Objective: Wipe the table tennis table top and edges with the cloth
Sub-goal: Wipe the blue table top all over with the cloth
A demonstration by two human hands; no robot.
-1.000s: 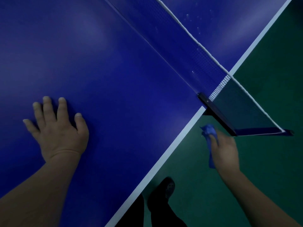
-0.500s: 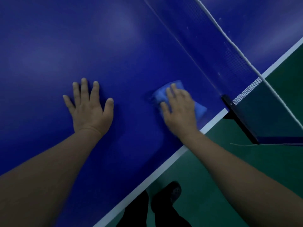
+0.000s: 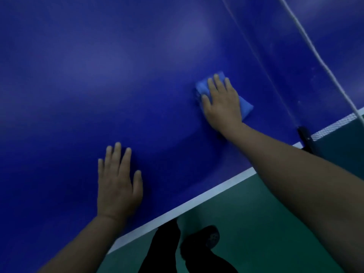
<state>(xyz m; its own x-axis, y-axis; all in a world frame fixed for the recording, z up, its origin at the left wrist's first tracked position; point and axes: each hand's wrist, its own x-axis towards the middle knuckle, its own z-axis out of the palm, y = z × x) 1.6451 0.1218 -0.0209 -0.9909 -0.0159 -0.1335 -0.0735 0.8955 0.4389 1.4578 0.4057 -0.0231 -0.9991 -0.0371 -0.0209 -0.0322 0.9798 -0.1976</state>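
The dark blue table tennis table top [image 3: 98, 85] fills most of the view, with a white edge line [image 3: 197, 201] running diagonally at the lower right. A folded blue cloth [image 3: 202, 88] lies flat on the top. My right hand [image 3: 222, 103] presses on it with straight, spread fingers, covering its middle. My left hand [image 3: 118, 184] rests palm down on the bare table top near the white edge, fingers straight, holding nothing.
The net [image 3: 323, 62] with its white top cord runs along the right side, close to the cloth. Its black clamp post [image 3: 305, 136] grips the table edge at the right. Green floor [image 3: 256, 223] and my dark shoes [image 3: 206, 239] lie below the edge.
My right hand brought the cloth from beside the net post, off the table edge, onto the table top and has slid it further in. My left hand stays flat on the table.
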